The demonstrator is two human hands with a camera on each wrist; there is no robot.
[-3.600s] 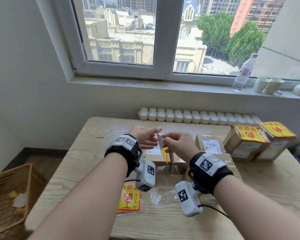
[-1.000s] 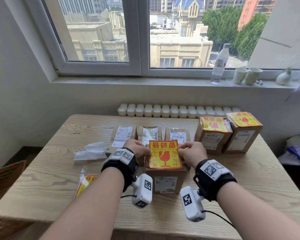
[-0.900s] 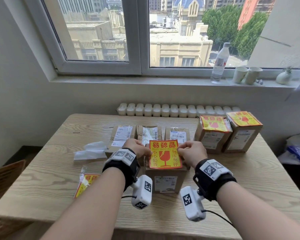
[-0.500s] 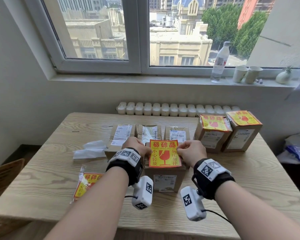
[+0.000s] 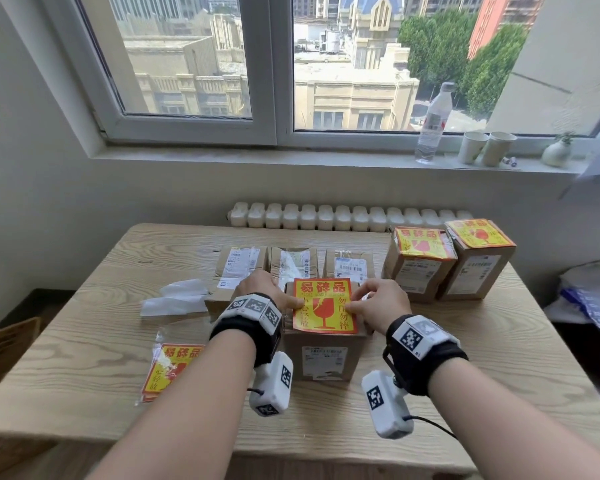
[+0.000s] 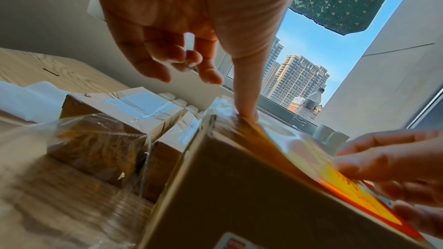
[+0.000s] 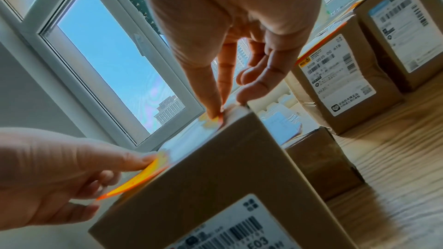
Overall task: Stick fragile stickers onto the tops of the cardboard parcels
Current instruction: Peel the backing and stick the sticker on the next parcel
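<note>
Pressing down on the fragile sticker [image 5: 324, 306] from both sides: left hand [image 5: 264, 293] with thumb straight and planted on the sticker's left edge, other fingers loosely curled and holding nothing; right hand [image 5: 381, 305] with straight fingertips on the right edge, near the far corner in the right wrist view. Grip in both cases spread rather than pinching (near edge of the sticker looks slightly lifted off the cardboard in the wrist views). Sticker lying flat across the top of the front parcel [image 5: 323, 355], standing upright near the middle of the tabletop [image 5: 499, 358], white shipping label on its near face. Just behind it, a row of three lower parcels [image 5: 293, 263] lying flat, labels up, tops bare of yellow. Off to the right, two upright parcels [image 5: 420, 265] side by side and touching, each already topped with a yellow-and-red sticker. To the left of the front parcel, crumpled white backing paper [image 5: 177, 301]; nearer the front edge, a clear bag of spare stickers [image 5: 168, 370]. Beyond the tabletop, a white radiator [image 5: 347, 216], and on the window sill [image 5: 257, 157] a water bottle [image 5: 433, 123], two paper cups [image 5: 485, 147] and a small white vase [image 5: 556, 154].
</note>
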